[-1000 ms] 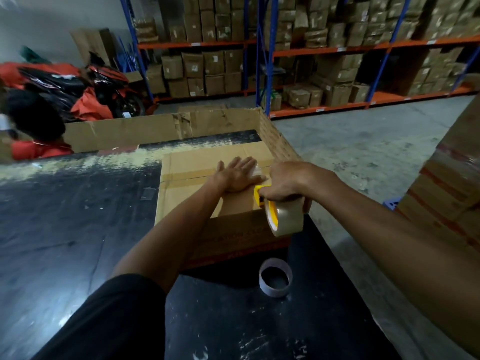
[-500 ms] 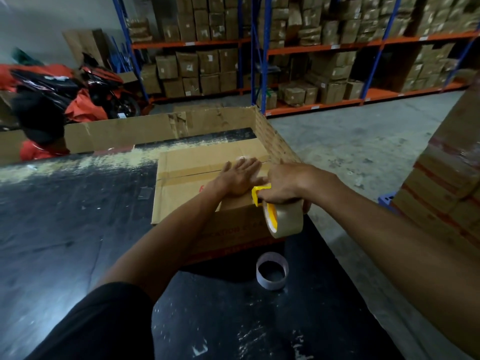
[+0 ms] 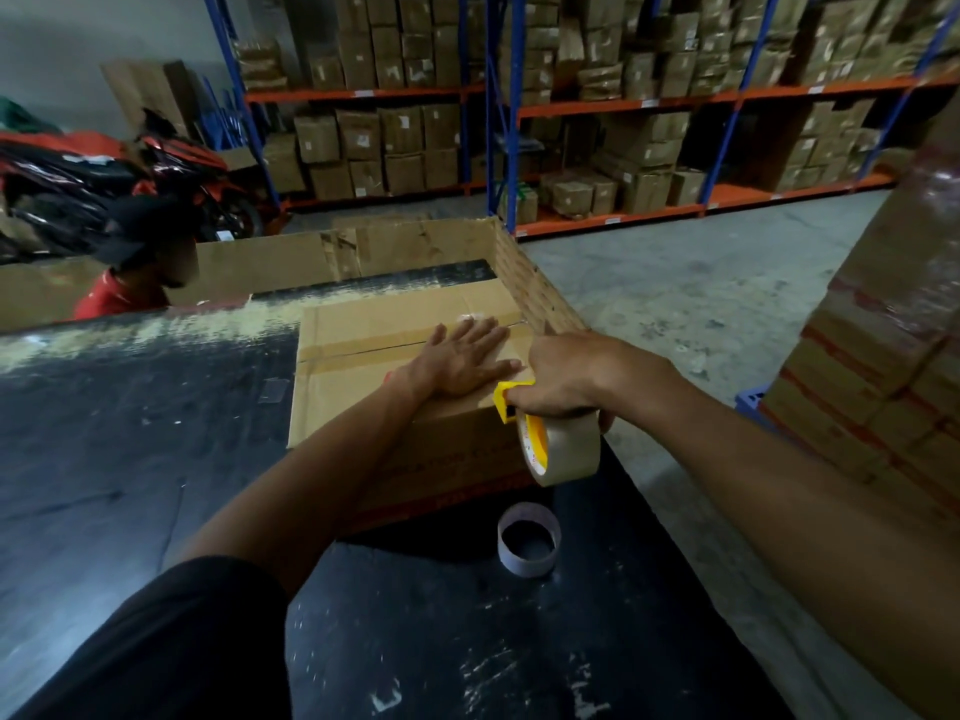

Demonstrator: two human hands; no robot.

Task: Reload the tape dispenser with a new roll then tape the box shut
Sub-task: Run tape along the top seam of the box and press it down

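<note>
A brown cardboard box (image 3: 374, 350) lies on the black table (image 3: 130, 459), its flaps down and a strip of brown tape along the centre seam. My left hand (image 3: 462, 356) presses flat on the box top, fingers spread. My right hand (image 3: 561, 379) grips the yellow tape dispenser (image 3: 506, 400) with its roll of clear tape (image 3: 563, 449), held at the box's near right corner. An empty white tape core (image 3: 529, 545) stands on the table just in front of the box.
A low cardboard wall (image 3: 374, 249) runs behind the box and down the table's right side. A person in red (image 3: 135, 283) crouches beyond the table at left. Wrapped stacked cartons (image 3: 893, 345) rise at right. Shelving with boxes (image 3: 597, 122) fills the background.
My left hand slid slightly farther across the box top. The dispenser stays at the near right corner. The view shifted a little, and the person at left moved right.
</note>
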